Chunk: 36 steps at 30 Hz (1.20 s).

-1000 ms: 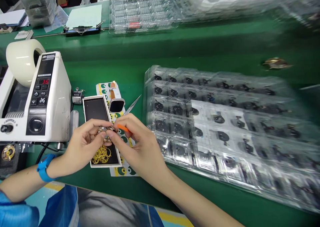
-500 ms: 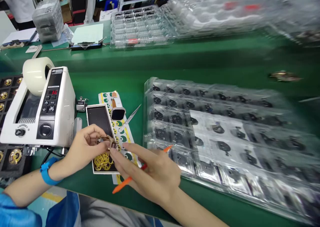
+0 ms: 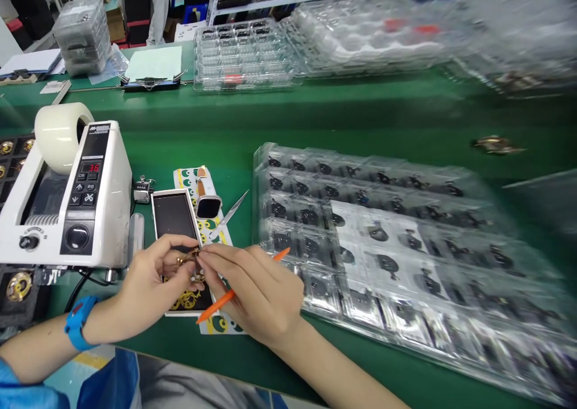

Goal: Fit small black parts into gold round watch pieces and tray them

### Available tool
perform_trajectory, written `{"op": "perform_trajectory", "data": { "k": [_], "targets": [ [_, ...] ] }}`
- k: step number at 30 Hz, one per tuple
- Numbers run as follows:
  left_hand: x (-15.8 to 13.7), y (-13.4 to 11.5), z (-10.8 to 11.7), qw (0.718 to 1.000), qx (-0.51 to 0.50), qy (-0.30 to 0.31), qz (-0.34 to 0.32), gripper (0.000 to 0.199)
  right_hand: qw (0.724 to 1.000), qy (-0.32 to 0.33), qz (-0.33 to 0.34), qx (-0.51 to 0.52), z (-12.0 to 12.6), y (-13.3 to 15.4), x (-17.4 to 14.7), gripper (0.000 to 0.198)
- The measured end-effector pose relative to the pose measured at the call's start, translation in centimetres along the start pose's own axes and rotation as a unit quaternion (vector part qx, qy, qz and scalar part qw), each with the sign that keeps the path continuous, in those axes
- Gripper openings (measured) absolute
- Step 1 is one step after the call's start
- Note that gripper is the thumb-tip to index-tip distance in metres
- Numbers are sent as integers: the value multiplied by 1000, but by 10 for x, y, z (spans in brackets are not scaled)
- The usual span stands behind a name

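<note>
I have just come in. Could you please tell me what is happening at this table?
A person's left hand holds a small metallic part over a narrow box with yellow pieces inside. The right hand is at the same part and also holds an orange tool. A tape dispenser stands to their left.

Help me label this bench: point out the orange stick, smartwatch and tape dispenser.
Orange stick [image 3: 216,307], head view, on its lower pointed end.
Smartwatch [image 3: 209,206], head view, on its dark screen.
Tape dispenser [image 3: 83,212], head view, on its control panel.
</note>
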<state>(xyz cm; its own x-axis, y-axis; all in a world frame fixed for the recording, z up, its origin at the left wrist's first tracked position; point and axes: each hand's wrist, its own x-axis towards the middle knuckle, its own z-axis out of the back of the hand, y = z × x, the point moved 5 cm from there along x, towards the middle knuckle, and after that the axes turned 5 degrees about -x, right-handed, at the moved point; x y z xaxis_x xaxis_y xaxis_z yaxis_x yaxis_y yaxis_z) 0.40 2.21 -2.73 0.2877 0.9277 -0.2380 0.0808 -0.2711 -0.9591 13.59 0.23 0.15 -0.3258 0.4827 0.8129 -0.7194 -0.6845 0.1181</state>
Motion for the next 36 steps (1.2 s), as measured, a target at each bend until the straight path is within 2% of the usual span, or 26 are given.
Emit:
{"op": "perform_trajectory", "data": {
  "k": [7,11,14,20,23,25,28,32,36],
  "targets": [
    [-1,-2,-2,1000,14,15,9,20,998,24,50,-1,3,-3,1,10],
    [-1,-2,-1,998,58,13,-23,17,997,28,64,-15,3,-1,1,10],
    [-3,0,0,995,82,20,-47,18,998,24,52,-20,2,1,1,10],
    [-4,3,1,995,88,20,-50,16,1000,-5,24,-19,0,4,-2,14],
    [1,2,1,998,52,13,-20,15,1000,2,0,-20,-1,4,-1,15],
    [6,2,3,1000,-7,5,16,19,999,13,-35,25,1,1,1,13],
    [11,-2,5,996,-82,-4,41,27,982,29,-123,144,7,-8,4,8],
    [12,-6,4,992,-112,11,50,27,942,77,-223,241,9,-21,5,10],
    [9,-5,-1,987,-130,58,80,29,917,176,-200,297,-1,-18,5,13]
  ]
}}
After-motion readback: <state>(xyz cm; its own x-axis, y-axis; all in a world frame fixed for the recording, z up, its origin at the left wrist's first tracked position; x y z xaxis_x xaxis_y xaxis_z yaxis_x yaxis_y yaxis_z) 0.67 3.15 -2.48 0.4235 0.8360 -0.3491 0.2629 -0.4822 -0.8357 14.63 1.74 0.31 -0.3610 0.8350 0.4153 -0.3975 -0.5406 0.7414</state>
